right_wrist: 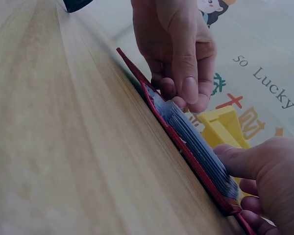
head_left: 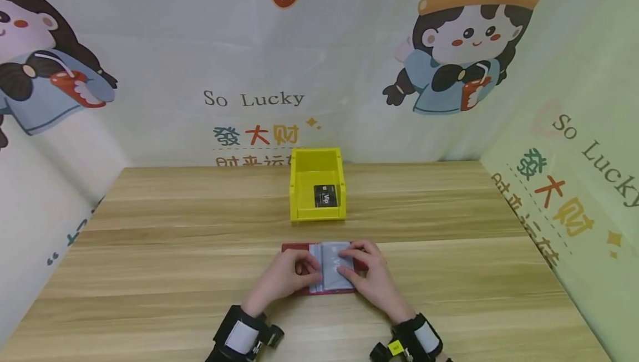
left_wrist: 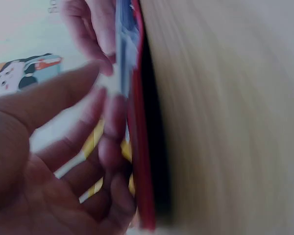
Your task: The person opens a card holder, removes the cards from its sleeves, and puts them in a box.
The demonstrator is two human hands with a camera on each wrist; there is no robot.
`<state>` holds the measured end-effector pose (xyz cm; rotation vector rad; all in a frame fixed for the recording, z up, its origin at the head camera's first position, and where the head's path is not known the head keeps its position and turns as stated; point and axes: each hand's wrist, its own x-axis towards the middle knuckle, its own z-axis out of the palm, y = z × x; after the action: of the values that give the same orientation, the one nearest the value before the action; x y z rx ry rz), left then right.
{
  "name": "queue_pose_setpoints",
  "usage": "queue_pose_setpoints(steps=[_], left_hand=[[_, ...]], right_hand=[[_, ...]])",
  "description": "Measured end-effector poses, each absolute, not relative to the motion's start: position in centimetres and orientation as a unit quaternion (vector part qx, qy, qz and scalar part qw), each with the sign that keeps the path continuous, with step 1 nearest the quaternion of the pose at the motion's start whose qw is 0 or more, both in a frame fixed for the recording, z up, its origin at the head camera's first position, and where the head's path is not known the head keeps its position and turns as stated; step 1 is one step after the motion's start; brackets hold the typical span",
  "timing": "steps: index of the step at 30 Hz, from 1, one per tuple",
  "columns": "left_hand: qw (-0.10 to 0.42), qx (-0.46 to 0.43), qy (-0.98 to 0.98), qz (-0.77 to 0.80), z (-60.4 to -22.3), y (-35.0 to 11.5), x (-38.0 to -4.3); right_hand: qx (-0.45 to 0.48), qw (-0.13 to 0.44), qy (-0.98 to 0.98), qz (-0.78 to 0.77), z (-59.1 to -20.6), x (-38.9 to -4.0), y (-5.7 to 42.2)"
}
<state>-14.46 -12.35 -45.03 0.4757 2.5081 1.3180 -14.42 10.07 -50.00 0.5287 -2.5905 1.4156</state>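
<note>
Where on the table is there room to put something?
There are two bare patches of table: one from the yellow bin and red card holder to the left edge, another from them to the right edge. A narrow strip runs between bin and holder. It's crowded at the holder, where the left hand and right hand are.

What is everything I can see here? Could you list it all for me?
Red-covered holder with translucent plastic sleeves: one, red and bluish, lying open on the table
Yellow plastic open-front bin: one, yellow, beyond the holder
Black rectangular card marked "Vip": one, black, inside the bin
Wood-grain table: one, light brown, underneath
Printed backdrop: sheet count unclear, whitish with coloured prints, behind and both sides
Wrist straps: two, black, one per wrist
Left hand: one, bare, holder's left side
Right hand: one, bare, holder's right side
</note>
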Motion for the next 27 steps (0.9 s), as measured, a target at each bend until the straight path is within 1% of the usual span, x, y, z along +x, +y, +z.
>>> queue_pose_setpoints(steps=[5, 15, 27], left_hand=[[0.124, 0.162, 0.862, 0.464, -45.6, -12.3, -14.4], [0.118, 0.132, 0.867, 0.466, -45.9, -12.1, -14.1], [0.093, 0.107, 0.867, 0.479, -46.7, -11.8, -14.7]], right_hand=[[0.172, 0.075, -0.87, 0.456, -49.9, -14.6, 10.0], [0.154, 0.041, -0.894, 0.419, -49.6, -15.3, 9.6], [0.145, -0.028, -0.917, 0.371, -47.6, -16.7, 9.3]])
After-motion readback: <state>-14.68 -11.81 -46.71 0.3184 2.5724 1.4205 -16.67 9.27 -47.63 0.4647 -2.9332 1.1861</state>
